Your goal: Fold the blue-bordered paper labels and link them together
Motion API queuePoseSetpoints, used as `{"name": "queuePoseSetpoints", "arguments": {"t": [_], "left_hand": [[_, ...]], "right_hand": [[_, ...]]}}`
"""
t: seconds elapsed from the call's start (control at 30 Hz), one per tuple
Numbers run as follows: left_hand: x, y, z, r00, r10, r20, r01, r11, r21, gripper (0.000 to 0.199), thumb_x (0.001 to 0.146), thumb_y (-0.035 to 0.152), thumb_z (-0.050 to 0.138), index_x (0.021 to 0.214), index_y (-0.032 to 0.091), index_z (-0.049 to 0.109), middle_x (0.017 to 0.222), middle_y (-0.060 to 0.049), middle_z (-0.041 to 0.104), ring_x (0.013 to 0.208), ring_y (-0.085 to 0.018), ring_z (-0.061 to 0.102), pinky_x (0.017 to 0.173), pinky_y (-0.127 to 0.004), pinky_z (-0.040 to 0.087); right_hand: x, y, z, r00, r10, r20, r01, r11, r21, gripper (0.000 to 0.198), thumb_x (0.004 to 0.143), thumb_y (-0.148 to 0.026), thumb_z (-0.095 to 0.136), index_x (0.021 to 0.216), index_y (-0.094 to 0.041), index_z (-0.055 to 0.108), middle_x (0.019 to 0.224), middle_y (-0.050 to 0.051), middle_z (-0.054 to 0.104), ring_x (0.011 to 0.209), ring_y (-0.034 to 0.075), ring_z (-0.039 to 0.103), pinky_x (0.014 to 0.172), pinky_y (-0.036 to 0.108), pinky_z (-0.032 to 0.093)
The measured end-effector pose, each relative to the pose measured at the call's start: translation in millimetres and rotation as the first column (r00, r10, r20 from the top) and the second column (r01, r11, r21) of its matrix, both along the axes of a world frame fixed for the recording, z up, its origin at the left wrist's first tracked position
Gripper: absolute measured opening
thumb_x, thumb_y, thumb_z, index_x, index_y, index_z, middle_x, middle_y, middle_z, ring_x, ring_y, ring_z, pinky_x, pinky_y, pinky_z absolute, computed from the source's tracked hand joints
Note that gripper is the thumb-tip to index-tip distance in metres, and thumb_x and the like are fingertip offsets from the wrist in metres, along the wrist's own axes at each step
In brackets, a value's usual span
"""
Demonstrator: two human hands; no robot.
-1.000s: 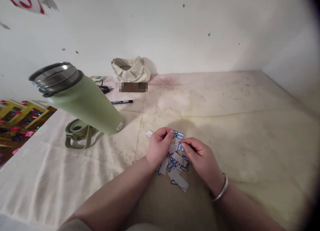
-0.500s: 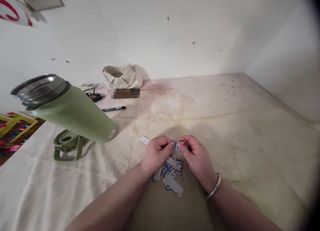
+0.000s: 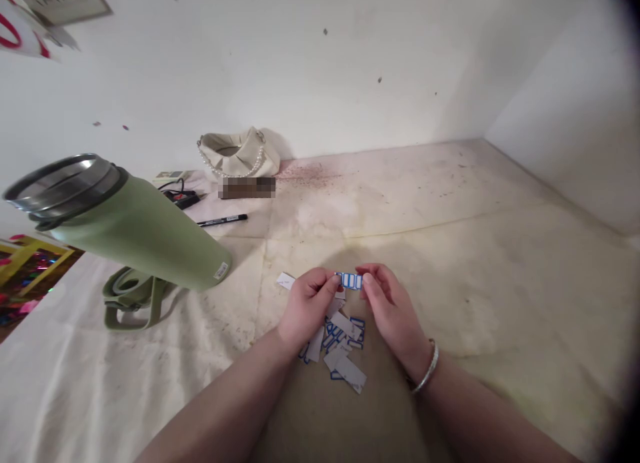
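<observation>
A small white paper strip with blue-outlined boxes (image 3: 352, 281) stretches between my two hands, above the table. My left hand (image 3: 311, 304) pinches its left end between thumb and forefinger. At the strip's right end, my right hand (image 3: 393, 306) grips it the same way; a silvery bracelet (image 3: 429, 368) circles that wrist. Just below my hands lies a loose pile of similar strips (image 3: 345, 371), some with blue boxes up and others showing a plain white side with faint print. One white slip (image 3: 285, 280) lies apart, beyond my left hand.
A tall green tumbler (image 3: 135, 226) stands uncapped on the left, with its green lid (image 3: 133, 299) beside it. Farther back are a black pen (image 3: 223, 220), a cream handbag (image 3: 239, 155) and a blurred-out box (image 3: 247, 187) by the wall. A wrinkled pale cloth (image 3: 475, 269) covers the table.
My hands have drawn slightly apart and up, so more of the blue-boxed strip shows between them. The whole view has shifted a little. The pile looks the same.
</observation>
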State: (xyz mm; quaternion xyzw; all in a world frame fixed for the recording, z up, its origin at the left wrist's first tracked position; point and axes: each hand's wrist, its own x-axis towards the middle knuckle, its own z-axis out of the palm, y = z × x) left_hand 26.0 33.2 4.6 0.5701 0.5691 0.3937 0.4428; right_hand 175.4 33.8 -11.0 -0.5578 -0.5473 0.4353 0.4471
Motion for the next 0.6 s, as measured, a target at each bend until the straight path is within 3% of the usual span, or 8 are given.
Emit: {"name": "queuePoseSetpoints", "arguments": {"t": [0.17, 0.27, 0.33, 0.43, 0.53, 0.6], "left_hand": [[0, 0, -1.5, 1.000, 0.008, 0.004, -0.008, 1.000, -0.014, 0.031, 0.086, 0.040, 0.049, 0.072, 0.016, 0.063, 0.070, -0.002, 0.060, 0.069, -0.013, 0.053, 0.064, -0.023, 0.040], [2, 0, -5.7, 0.995, 0.005, 0.095, -0.004, 1.000, -0.006, 0.022, 0.085, 0.035, 0.052, 0.091, 0.018, 0.064, 0.077, -0.002, 0.061, 0.075, -0.014, 0.056, 0.069, -0.024, 0.043], [3, 0, -9.0, 0.982, 0.010, 0.190, -0.012, 1.000, 0.009, 0.027, 0.085, 0.031, 0.054, 0.109, 0.020, 0.059, 0.078, 0.000, 0.059, 0.076, -0.013, 0.057, 0.071, -0.025, 0.044], [3, 0, -12.9, 0.972, 0.019, 0.232, -0.027, 0.999, 0.033, 0.025, 0.084, 0.028, 0.056, 0.108, 0.020, 0.058, 0.072, 0.002, 0.054, 0.070, -0.011, 0.055, 0.070, -0.023, 0.044], [3, 1, -13.7, 0.979, 0.019, 0.202, -0.026, 0.999, 0.031, 0.018, 0.084, 0.027, 0.056, 0.099, 0.019, 0.061, 0.074, 0.001, 0.057, 0.070, -0.010, 0.054, 0.067, -0.022, 0.043], [2, 1, -12.5, 0.981, 0.023, 0.195, -0.027, 0.999, 0.018, 0.018, 0.084, 0.027, 0.056, 0.099, 0.019, 0.062, 0.078, 0.000, 0.061, 0.072, -0.011, 0.056, 0.068, -0.022, 0.044]], "right_hand": [[-1, 1, 3, 0.997, 0.071, -0.001, -0.071, 0.997, -0.034, 0.021, 0.082, -0.039, 0.052, 0.075, -0.019, 0.057, 0.063, -0.001, 0.056, 0.059, 0.014, 0.052, 0.054, 0.026, 0.042], [-1, 1, 3, 0.997, 0.073, -0.010, -0.074, 0.996, -0.040, 0.021, 0.082, -0.038, 0.052, 0.077, -0.019, 0.058, 0.065, 0.000, 0.057, 0.059, 0.014, 0.052, 0.054, 0.025, 0.042], [-1, 2, 3, 0.997, 0.077, -0.013, -0.078, 0.996, -0.045, 0.020, 0.082, -0.038, 0.052, 0.077, -0.019, 0.058, 0.066, 0.000, 0.058, 0.059, 0.014, 0.053, 0.054, 0.025, 0.042], [0, 1, 3, 0.996, 0.086, -0.012, -0.087, 0.995, -0.048, 0.019, 0.082, -0.036, 0.052, 0.076, -0.019, 0.058, 0.065, 0.000, 0.058, 0.058, 0.014, 0.052, 0.052, 0.026, 0.042], [-1, 0, 2, 0.997, 0.079, -0.021, -0.079, 0.996, -0.031, 0.017, 0.081, -0.033, 0.053, 0.089, -0.019, 0.058, 0.076, 0.002, 0.061, 0.065, 0.015, 0.056, 0.056, 0.027, 0.045], [-3, -3, 2, 0.996, 0.083, -0.019, -0.083, 0.997, -0.008, 0.030, 0.079, -0.031, 0.056, 0.106, -0.019, 0.054, 0.091, 0.005, 0.062, 0.071, 0.015, 0.058, 0.059, 0.027, 0.048]]}}
